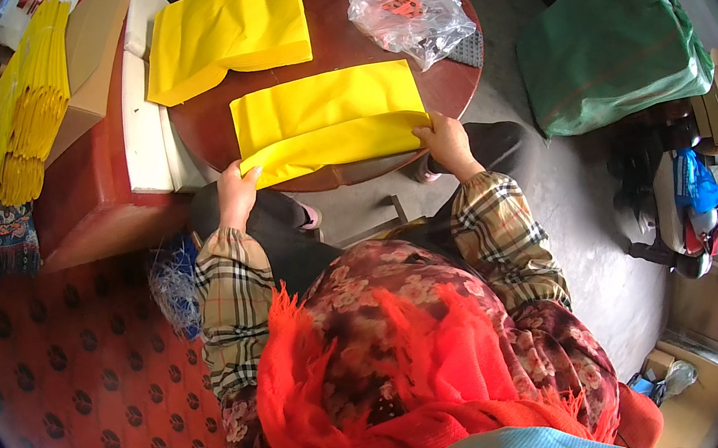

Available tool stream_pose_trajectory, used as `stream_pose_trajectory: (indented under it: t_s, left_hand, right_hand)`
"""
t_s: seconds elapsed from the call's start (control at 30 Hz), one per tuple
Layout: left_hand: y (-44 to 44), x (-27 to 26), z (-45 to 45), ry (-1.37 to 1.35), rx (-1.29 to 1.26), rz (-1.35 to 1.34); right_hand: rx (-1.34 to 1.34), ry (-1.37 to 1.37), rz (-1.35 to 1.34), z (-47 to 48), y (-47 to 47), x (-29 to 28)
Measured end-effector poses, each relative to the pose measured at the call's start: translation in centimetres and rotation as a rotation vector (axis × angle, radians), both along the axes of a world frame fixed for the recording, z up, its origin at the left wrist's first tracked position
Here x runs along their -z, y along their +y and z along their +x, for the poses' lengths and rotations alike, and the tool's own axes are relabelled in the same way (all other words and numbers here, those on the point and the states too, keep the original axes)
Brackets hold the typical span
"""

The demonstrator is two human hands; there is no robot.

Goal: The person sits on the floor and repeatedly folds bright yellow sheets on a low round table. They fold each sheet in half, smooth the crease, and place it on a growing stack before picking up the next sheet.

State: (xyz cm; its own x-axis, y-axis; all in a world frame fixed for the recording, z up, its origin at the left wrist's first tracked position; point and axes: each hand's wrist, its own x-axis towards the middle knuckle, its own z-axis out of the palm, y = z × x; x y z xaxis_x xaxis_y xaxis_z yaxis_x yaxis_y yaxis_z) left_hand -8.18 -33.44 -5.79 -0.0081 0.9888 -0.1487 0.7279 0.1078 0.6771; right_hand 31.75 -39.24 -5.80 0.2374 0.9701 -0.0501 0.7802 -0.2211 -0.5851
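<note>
A yellow sheet of fabric-like material (326,102) lies on the round reddish-brown table (342,22), its near edge folded up in a band. My left hand (239,191) pinches the left end of that fold between thumb and fingers. At the opposite end my right hand (448,144) grips the right corner of the fold, thumb on top. The folded band stretches between both hands by the table's near rim. Just beyond, a stack of yellow sheets (231,26) rests on the table. The undersides of my fingers are hidden.
A clear plastic bag (409,10) with red pieces inside sits on the table's right side. Bundled yellow strips (36,96) lie by a cardboard box (88,52) on the left. A large green wrapped bundle (608,48) stands to the right, above a cluttered heap (699,199).
</note>
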Motion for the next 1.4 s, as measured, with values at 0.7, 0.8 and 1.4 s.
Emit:
stream_pose_trajectory:
  t_s: [0.7,0.8,1.4]
  left_hand:
    - [0.7,2.6,0.6,0.344,-0.090,0.429]
    - [0.6,2.0,0.7,0.349,-0.127,0.342]
    - [-4.9,1.1,10.5,0.517,0.623,0.377]
  right_hand:
    - [0.136,-0.379,0.337,-4.0,-0.3,2.1]
    - [0.159,-0.365,0.317,-4.2,-0.4,2.1]
    - [0.141,-0.325,0.268,-4.5,-0.1,1.9]
